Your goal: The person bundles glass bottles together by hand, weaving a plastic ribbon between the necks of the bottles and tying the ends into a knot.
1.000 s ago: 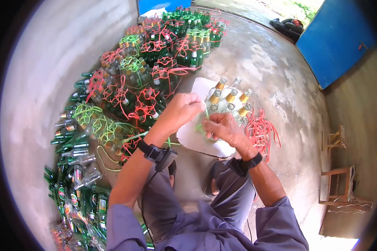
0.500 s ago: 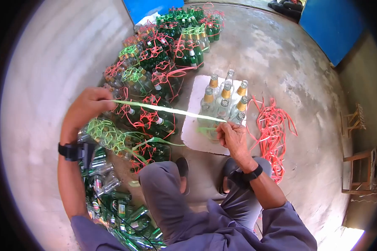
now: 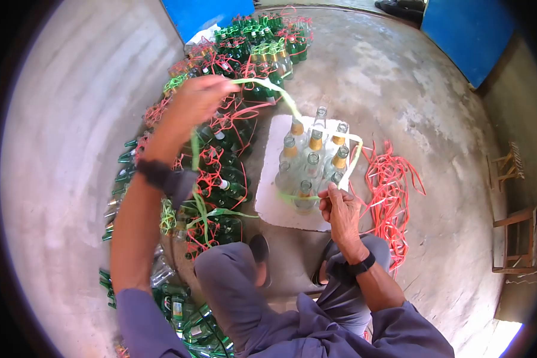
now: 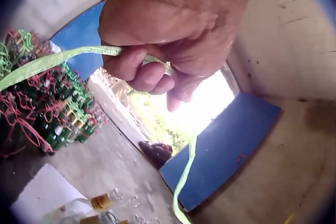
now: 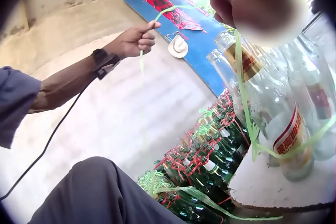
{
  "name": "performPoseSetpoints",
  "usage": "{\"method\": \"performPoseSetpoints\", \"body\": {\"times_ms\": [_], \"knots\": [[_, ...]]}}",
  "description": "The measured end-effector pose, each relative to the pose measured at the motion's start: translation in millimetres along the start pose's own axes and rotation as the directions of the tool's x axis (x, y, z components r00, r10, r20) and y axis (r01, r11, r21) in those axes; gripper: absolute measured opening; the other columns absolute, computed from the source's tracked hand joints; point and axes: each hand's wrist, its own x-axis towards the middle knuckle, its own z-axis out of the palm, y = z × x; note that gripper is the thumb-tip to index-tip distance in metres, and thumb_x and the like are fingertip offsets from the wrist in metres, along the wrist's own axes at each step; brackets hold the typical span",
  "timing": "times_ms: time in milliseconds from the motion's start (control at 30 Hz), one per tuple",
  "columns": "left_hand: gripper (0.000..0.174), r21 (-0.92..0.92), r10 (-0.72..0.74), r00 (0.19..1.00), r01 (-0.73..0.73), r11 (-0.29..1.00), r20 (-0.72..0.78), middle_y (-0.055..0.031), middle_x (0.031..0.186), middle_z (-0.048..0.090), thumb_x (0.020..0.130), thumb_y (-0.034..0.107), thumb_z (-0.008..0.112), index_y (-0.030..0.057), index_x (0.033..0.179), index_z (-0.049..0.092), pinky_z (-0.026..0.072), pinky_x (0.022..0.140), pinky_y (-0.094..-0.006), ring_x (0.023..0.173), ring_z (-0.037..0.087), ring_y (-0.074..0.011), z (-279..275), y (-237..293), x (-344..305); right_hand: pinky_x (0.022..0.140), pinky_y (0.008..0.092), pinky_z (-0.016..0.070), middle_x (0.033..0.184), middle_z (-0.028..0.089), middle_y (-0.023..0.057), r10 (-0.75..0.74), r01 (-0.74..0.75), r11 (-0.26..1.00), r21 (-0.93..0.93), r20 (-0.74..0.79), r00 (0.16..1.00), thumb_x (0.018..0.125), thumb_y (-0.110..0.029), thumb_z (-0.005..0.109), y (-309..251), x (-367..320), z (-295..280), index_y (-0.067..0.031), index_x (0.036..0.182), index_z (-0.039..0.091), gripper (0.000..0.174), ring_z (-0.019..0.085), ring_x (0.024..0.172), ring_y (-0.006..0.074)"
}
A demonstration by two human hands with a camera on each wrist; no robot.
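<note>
A cluster of clear glass bottles (image 3: pixel 313 161), several with gold neck foil, stands upright on a white board (image 3: pixel 267 206). My left hand (image 3: pixel 200 98) is raised beyond and left of them, its fingers curled round a pale green plastic strip (image 4: pixel 58 62). From there the strip (image 3: pixel 285 97) arcs across the bottles' far side and down the right side. A loose tail of strip (image 3: pixel 196 152) hangs below the left hand. At the near right bottles, my right hand (image 3: pixel 344 216) pinches the strip. Lower down, a green band (image 5: pixel 286 154) circles the bottles.
Bundles of bottles netted in red and green strips (image 3: pixel 224 173) fill the floor to the left. Loose bottles (image 3: pixel 182 307) lie nearer, by the left knee. A tangled heap of red strips (image 3: pixel 391 197) lies right of the board. A wooden stool (image 3: pixel 519 241) stands far right.
Both hands were together at the bottles; then the left hand drew the strip out leftward, taut. It has since swung up and forward, laying the strip round the far side. The right hand stays near the bottles.
</note>
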Motion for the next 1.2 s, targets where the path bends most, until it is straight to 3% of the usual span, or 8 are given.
{"method": "performPoseSetpoints", "body": {"times_ms": [233, 333, 367, 433, 500, 667, 1067, 1200], "knots": [[0.023, -0.238, 0.129, 0.992, -0.122, 0.964, 0.013, 0.0063, 0.059, 0.049, 0.095, 0.025, 0.064, 0.0048, 0.098, 0.075, 0.0320, 0.048, -0.0212, 0.052, 0.041, -0.0016, 131.9, -19.5, 102.1, 0.044, 0.0223, 0.0342, 0.062, 0.058, 0.0029, 0.027, -0.024, 0.999, 0.035, -0.079, 0.997, 0.103, -0.033, 0.055, -6.1, 5.2, -1.3, 0.0022, 0.084, 0.069, 0.042, 0.046, 0.046, 0.0065], [0.028, 0.304, 0.214, 0.976, -0.193, 0.933, -0.038, -0.0131, 0.067, 0.064, 0.087, 0.030, 0.067, 0.0030, 0.089, 0.074, 0.0459, 0.058, -0.0370, 0.059, 0.061, -0.0247, 161.6, -50.5, 128.4, 0.045, 0.0219, 0.0334, 0.062, 0.057, 0.0026, 0.107, -0.090, 0.985, 0.146, -0.118, 0.987, 0.103, -0.035, 0.054, -11.8, 10.2, -5.8, 0.0021, 0.084, 0.069, 0.044, 0.045, 0.047, 0.0067], [0.028, 0.300, 0.209, 0.978, -0.191, 0.935, -0.027, -0.0131, 0.067, 0.064, 0.087, 0.030, 0.067, 0.0030, 0.089, 0.074, 0.0459, 0.058, -0.0370, 0.059, 0.061, -0.0247, 166.2, -60.8, 132.2, 0.045, 0.0219, 0.0334, 0.062, 0.057, 0.0026, 0.115, -0.096, 0.985, 0.146, -0.128, 0.985, 0.103, -0.035, 0.054, -12.6, 12.1, -7.9, 0.0021, 0.084, 0.069, 0.044, 0.045, 0.047, 0.0067], [0.029, 0.477, 0.019, 0.995, -0.065, 0.877, 0.100, -0.0186, 0.072, 0.065, 0.084, 0.030, 0.066, 0.0019, 0.086, 0.073, 0.0482, 0.063, -0.0415, 0.067, 0.064, -0.0345, 167.0, -86.5, 136.8, 0.045, 0.0217, 0.0312, 0.062, 0.056, 0.0019, 0.198, -0.172, 0.966, 0.196, -0.125, 0.972, 0.102, -0.034, 0.054, -14.2, 13.2, -12.3, 0.0010, 0.084, 0.068, 0.042, 0.043, 0.048, 0.0062], [0.027, 0.432, 0.093, 0.992, -0.123, 0.893, 0.091, -0.0160, 0.064, 0.062, 0.083, 0.026, 0.066, -0.0004, 0.079, 0.072, 0.0464, 0.060, -0.0396, 0.060, 0.062, -0.0289, 164.2, -133.0, 141.2, 0.044, 0.0211, 0.0299, 0.064, 0.055, 0.0028, 0.268, -0.222, 0.936, 0.272, -0.145, 0.952, 0.101, -0.031, 0.056, -14.9, 15.3, -16.5, 0.0009, 0.086, 0.066, 0.037, 0.041, 0.047, 0.0070], [0.022, 0.140, -0.159, 0.983, 0.146, 0.979, 0.089, -0.0001, 0.051, 0.047, 0.086, 0.019, 0.063, 0.0006, 0.074, 0.068, 0.0306, 0.045, -0.0281, 0.045, 0.043, -0.0098, 138.1, -188.5, 98.0, 0.042, 0.0198, 0.0290, 0.068, 0.055, 0.0034, 0.367, -0.309, 0.890, 0.334, -0.125, 0.922, 0.099, -0.025, 0.057, -8.8, 18.9, -24.2, -0.0004, 0.091, 0.062, 0.027, 0.039, 0.047, 0.0070], [0.021, -0.179, -0.388, 0.920, 0.392, 0.903, 0.059, 0.0026, 0.057, 0.050, 0.097, 0.015, 0.055, -0.0003, 0.089, 0.067, 0.0289, 0.044, -0.0225, 0.046, 0.041, -0.0048, 135.5, -189.0, -50.2, 0.044, 0.0208, 0.0304, 0.074, 0.057, 0.0048, 0.354, -0.309, 0.907, 0.285, -0.122, 0.927, 0.093, -0.022, 0.060, 10.3, 17.7, -19.3, 0.0021, 0.098, 0.059, 0.025, 0.044, 0.052, 0.0067], [0.020, -0.202, -0.385, 0.922, 0.381, 0.902, 0.021, 0.0011, 0.058, 0.053, 0.094, 0.013, 0.056, -0.0010, 0.088, 0.068, 0.0334, 0.047, -0.0244, 0.049, 0.045, -0.0061, 134.4, -178.1, -80.9, 0.043, 0.0193, 0.0319, 0.077, 0.060, 0.0065, 0.212, -0.209, 0.977, 0.037, -0.152, 0.965, 0.092, -0.020, 0.061, 23.3, 15.8, -13.9, 0.0020, 0.100, 0.059, 0.023, 0.045, 0.051, 0.0063]]}}
